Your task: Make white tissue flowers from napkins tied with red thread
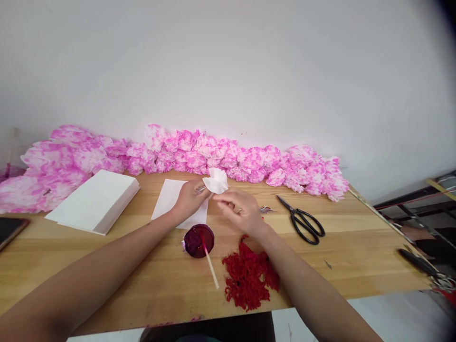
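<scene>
A small white paper flower (216, 181) is between my hands above the middle of the table. My left hand (190, 197) is closed round its base, with a thin bit showing at the fingers. My right hand (242, 209) has its fingers bent and pinched just below the petals, at the flower's lower right; what they grip is too small to make out. Under my left hand lies a white paper sheet (167, 195). Nearer me is a dark red dye bowl (194, 241) with a pale stick (212, 268) leaning out. Red stringy material (245, 280) lies below my right wrist.
Pink and white paper flowers (192, 152) line the wall along the table's back (160, 289). A thick white paper stack (92, 199) and a dark phone (10, 230) are left. Black scissors (304, 223) lie right; another black-handled tool (416, 261) is at the right edge.
</scene>
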`<state>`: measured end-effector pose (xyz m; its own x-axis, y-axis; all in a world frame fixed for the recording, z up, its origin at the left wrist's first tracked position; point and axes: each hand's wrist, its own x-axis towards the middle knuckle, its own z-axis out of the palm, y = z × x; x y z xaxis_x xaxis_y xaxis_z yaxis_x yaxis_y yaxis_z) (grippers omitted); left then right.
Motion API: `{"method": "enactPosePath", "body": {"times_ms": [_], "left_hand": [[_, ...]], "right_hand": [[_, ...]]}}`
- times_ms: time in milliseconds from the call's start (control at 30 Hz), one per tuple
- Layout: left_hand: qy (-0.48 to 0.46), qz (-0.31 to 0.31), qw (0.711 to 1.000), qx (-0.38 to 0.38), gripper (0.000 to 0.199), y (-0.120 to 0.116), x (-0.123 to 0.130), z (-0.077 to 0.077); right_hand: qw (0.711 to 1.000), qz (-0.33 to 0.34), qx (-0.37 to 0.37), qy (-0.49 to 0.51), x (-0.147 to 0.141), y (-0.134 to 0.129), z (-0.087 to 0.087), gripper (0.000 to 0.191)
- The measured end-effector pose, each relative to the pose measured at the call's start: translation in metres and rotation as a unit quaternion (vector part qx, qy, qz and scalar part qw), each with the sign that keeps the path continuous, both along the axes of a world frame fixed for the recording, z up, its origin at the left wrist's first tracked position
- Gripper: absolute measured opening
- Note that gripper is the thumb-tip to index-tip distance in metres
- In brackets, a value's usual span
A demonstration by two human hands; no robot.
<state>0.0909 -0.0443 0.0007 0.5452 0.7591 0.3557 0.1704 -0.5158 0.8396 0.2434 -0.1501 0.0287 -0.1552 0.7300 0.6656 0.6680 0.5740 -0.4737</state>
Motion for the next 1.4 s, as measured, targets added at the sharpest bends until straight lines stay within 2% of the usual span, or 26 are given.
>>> {"method": "enactPosePath", "body": {"times_ms": [100, 167, 300, 467, 633, 833, 1067, 1267, 1400], "left_hand": [[-0.034, -0.003, 0.998, -0.054, 0.027, 0.001, 0.000, -0.002], [-0.036, -0.006, 0.997, -0.066, 0.029, 0.001, 0.000, -0.003], [-0.047, -0.030, 0.996, -0.070, 0.029, 0.002, 0.001, -0.006], [-0.037, -0.059, 0.995, -0.070, 0.018, 0.001, 0.002, -0.010], [-0.019, -0.070, 0.996, -0.047, 0.019, 0.001, 0.003, -0.012], [-0.028, -0.047, 0.997, -0.057, 0.026, 0.006, 0.002, -0.012], [-0.035, -0.050, 0.998, -0.014, 0.021, 0.006, 0.003, -0.013], [-0.029, -0.054, 0.998, 0.024, 0.024, 0.006, 0.003, -0.012], [-0.017, -0.065, 0.996, 0.054, 0.025, 0.005, 0.003, -0.010]], "right_hand": [[0.988, -0.111, -0.014, 0.109, 0.007, 0.002, 0.003, 0.017], [0.979, -0.144, -0.030, 0.139, 0.011, 0.006, 0.002, 0.018], [0.985, -0.126, -0.060, 0.104, 0.011, 0.012, -0.005, 0.026], [0.989, -0.129, -0.061, 0.025, 0.005, 0.010, -0.010, 0.018], [0.991, -0.130, -0.037, 0.006, 0.004, 0.009, -0.011, 0.018], [0.998, -0.050, -0.014, -0.037, 0.000, 0.006, -0.006, 0.021], [0.978, -0.189, -0.017, 0.089, 0.014, 0.007, 0.004, 0.016], [0.983, -0.172, -0.013, 0.060, 0.013, 0.009, 0.000, 0.012], [0.981, -0.188, -0.025, 0.043, 0.012, 0.011, -0.003, 0.012]]}}
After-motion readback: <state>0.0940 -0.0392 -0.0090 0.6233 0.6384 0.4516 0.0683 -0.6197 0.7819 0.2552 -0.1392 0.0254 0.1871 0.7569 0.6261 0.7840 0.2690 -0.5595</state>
